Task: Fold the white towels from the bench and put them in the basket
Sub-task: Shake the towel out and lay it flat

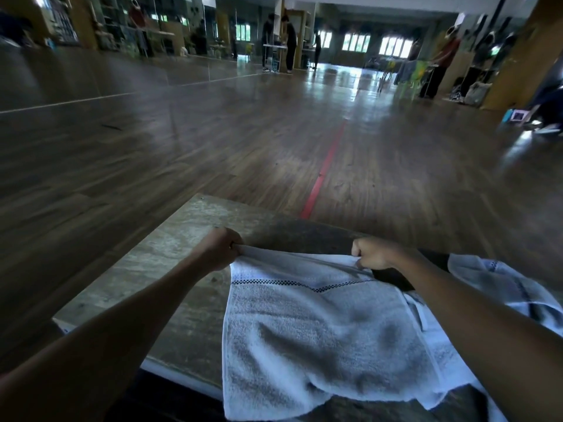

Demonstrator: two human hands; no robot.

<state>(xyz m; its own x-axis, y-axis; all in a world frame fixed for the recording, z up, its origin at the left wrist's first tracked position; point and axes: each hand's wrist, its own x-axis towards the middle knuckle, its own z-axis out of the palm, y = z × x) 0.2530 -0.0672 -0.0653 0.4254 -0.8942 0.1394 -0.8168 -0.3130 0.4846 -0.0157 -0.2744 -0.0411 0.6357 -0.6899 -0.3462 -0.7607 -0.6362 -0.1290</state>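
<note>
So the white towel (320, 330) is held by its far edge, one corner in each fist. The left hand (217, 249) is curled tight round the left corner and the right hand (376, 254) is pinching the right one, so both sides of the grip are clamped on cloth. That far edge is pulled fairly straight between the fists, with a thin dark checkered stripe running just below it.

From the grip back toward the person, the towel drapes over the surface (170, 263), and its wavy near edge hangs past the surface's near edge. Left of the grip there's bare, worn surface out to its left edge and far corner. Right of the grip, just past the right forearm, a second white towel (502, 284) lies rumpled.

Beyond the grip, between the fists, there's a dark rounded shape (298, 239), can't tell what it is. Further out it's all open wooden floor (213, 132) with a red line (323, 175) running away, and a few people (289, 41) standing way off at the far end.
</note>
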